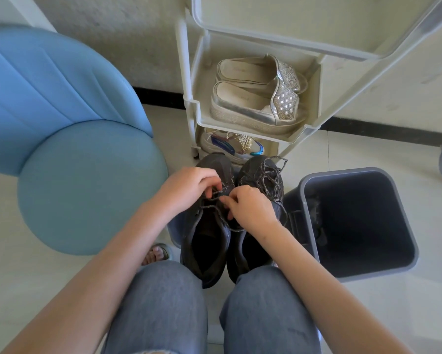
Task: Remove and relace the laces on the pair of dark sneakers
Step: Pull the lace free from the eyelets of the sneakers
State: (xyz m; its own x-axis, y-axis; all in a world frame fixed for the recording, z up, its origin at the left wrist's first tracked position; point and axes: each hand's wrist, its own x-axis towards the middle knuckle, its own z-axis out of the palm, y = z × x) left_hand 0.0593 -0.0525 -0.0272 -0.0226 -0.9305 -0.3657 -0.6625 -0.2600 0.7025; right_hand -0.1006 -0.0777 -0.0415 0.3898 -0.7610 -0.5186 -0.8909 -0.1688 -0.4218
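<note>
Two dark grey sneakers stand side by side in front of my knees, toes pointing away. The left sneaker (206,241) has a speckled grey lace (216,208) partly threaded over its tongue. My left hand (186,187) pinches one strand of that lace near the upper eyelets. My right hand (250,208) pinches another strand just beside it, and a loop trails under its wrist. The right sneaker (259,175) carries a loose tangle of its own lace on the toe; my right hand and forearm hide its middle.
A cream plastic shoe rack (191,116) stands just beyond the sneakers, holding silver slip-ons (255,98) and a pale trainer below. A grey bin (360,221) sits at the right. A blue padded chair (87,185) fills the left. My jeans-clad knees are at the bottom.
</note>
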